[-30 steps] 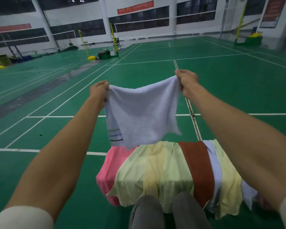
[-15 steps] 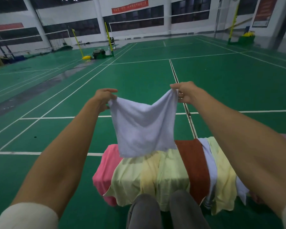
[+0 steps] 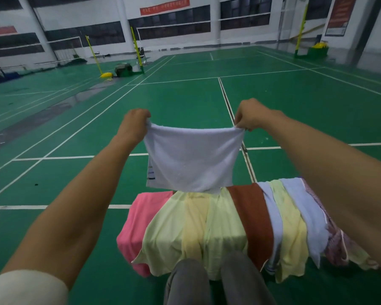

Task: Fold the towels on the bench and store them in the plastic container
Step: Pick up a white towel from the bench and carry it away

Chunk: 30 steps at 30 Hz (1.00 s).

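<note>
Above green court (image 3: pixel 185 102), taut white towel (image 3: pixel 191 159)

Bare forearms, a white short sleeve (image 3: pixel 24 287) on the left arm, grey trousers (image 3: pixel 218 282) over 2 knees

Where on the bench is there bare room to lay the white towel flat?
None shows: pink towel, yellow towels, rust towel and pale blue towels cover it. Only green floor left of the pink towel is free.
</note>
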Tool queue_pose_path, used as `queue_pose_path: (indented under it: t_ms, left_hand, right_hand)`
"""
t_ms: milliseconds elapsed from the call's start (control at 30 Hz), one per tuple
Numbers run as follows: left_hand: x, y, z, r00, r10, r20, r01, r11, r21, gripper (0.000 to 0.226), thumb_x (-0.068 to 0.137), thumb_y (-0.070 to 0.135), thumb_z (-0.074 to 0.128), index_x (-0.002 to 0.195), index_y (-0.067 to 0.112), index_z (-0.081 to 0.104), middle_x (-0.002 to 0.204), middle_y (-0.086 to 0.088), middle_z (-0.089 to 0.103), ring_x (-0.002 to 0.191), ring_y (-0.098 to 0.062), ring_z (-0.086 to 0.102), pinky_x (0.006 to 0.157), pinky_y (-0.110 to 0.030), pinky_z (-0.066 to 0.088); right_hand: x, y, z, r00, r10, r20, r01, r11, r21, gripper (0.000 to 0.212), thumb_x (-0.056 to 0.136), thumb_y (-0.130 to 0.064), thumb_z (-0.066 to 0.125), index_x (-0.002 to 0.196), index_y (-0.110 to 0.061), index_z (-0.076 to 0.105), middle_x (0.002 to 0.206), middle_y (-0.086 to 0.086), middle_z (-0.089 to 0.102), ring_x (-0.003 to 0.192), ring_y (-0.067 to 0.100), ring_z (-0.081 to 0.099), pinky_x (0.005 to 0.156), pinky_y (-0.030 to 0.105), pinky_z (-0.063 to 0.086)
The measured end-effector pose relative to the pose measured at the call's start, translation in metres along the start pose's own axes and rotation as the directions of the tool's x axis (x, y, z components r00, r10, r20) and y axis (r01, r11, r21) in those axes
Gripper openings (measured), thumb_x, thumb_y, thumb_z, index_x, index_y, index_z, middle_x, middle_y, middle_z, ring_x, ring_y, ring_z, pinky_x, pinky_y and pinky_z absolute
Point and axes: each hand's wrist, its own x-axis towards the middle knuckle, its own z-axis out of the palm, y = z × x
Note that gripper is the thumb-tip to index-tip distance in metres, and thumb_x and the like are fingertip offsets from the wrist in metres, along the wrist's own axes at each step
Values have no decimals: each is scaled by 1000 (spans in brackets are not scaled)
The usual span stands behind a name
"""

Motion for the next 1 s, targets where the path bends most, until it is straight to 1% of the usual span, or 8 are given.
queue_pose_path:
  t_ms: [133, 367, 433, 533, 600, 767, 833, 1000]
  left_hand:
    - [-5, 4, 8, 993, -121, -15, 120, 992, -33, 34, 82, -7, 51, 101, 5, 76, 101, -23, 72, 93, -40, 67, 83, -45, 54]
    - [-11, -3, 20, 890, -447, 95, 455, 852, -258, 21, 97, 15, 48, 96, 3, 65, 95, -17, 61, 87, -34, 57, 74, -39, 45]
    - [-6, -1, 20, 830, -528, 181, 543, 689, -480, 13, 98, 18, 50, 95, 6, 56, 98, -15, 54, 90, -30, 51, 73, -38, 42]
    - [-2, 4, 20, 705, -606, 369, 619, 270, -738, 20, 101, 23, 55, 116, 8, 55, 112, -11, 57, 100, -30, 57, 84, -43, 52]
    - [-1, 5, 20, 691, -601, 402, 617, 200, -761, 36, 101, 26, 60, 130, 6, 54, 119, -9, 58, 106, -31, 59, 91, -45, 54]
    - [-1, 3, 31, 726, -606, 326, 561, 246, -790, 17, 100, 22, 63, 112, 10, 65, 111, -7, 59, 105, -27, 58, 88, -39, 52]
    - [-3, 7, 32, 741, -598, 305, 548, 278, -789, 11, 100, 19, 60, 90, 18, 64, 97, -2, 61, 99, -24, 57, 89, -39, 52]
    - [-4, 15, 37, 740, -610, 283, 540, 288, -791, 13, 96, 25, 61, 87, 15, 60, 87, -1, 57, 90, -23, 54, 80, -38, 50]
  right_hand:
    - [-3, -6, 15, 999, 41, -29, -42, 999, -31, 11, 83, -6, 68, 80, -7, 78, 63, 8, 72, 52, 19, 68, 62, 38, 64]
    - [-1, 3, 31, 975, 193, -114, -119, 876, 468, 15, 98, -15, 67, 95, 1, 65, 88, 14, 67, 68, 25, 73, 54, 38, 63]
    - [0, 8, 28, 969, 191, -154, -72, 822, 565, 13, 96, -16, 68, 93, -5, 64, 91, 11, 66, 69, 21, 70, 54, 33, 61]
    - [-2, 14, 21, 961, 219, -168, -33, 695, 718, 17, 94, -13, 71, 83, -9, 59, 88, 12, 64, 68, 19, 63, 58, 28, 57]
    - [-6, 18, 16, 981, 176, -86, -52, 659, 751, 15, 91, -6, 73, 85, -5, 59, 89, 16, 65, 70, 23, 65, 64, 29, 59]
    - [-10, 26, 2, 994, 30, 102, -92, 729, 678, 37, 82, -3, 82, 116, 1, 68, 103, 17, 70, 80, 26, 74, 72, 29, 63]
    - [-9, 23, -2, 991, -19, 133, -55, 846, 530, 31, 82, -6, 83, 111, -2, 74, 100, 13, 73, 78, 21, 71, 66, 24, 60]
    - [-6, 12, 0, 996, 31, 88, -37, 996, 76, 20, 84, -25, 84, 93, -8, 78, 73, 6, 71, 57, 19, 64, 66, 33, 58]
